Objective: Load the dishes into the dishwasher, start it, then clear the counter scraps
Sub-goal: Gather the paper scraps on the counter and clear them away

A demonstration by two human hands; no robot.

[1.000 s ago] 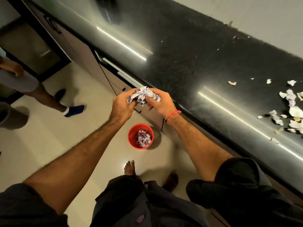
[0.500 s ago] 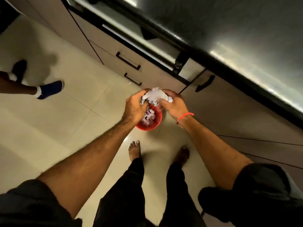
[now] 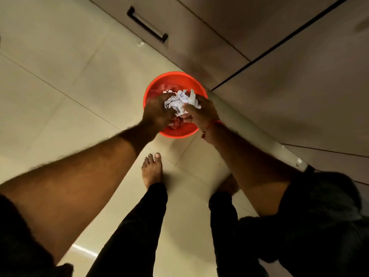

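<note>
**Crumpled scraps held over the red bin**

Both hands meet directly above a red bin [image 3: 175,130] that stands on the pale tiled floor [image 3: 60,86], close to the base of the cabinets. Between them sits a wad of crumpled white paper scraps [image 3: 179,102]. The left hand [image 3: 157,110] cups the wad from its left side, fingers curled in against the paper; the right hand [image 3: 201,112] pinches it from the right, with a loose flap of paper sticking up above its fingers. The wad lies in the gap between the two palms, touching both, and hangs over the middle of the bin's opening. More pale scraps show inside the bin, partly hidden under the hands. A red thread bracelet [image 3: 209,126] circles the right wrist.

A bare foot [image 3: 151,170] is planted on the floor just below the bin. Cabinet fronts fill the upper right, one drawer carrying a black bar handle [image 3: 146,25]. A small white scrap [image 3: 141,44] lies on the floor near that handle.
</note>
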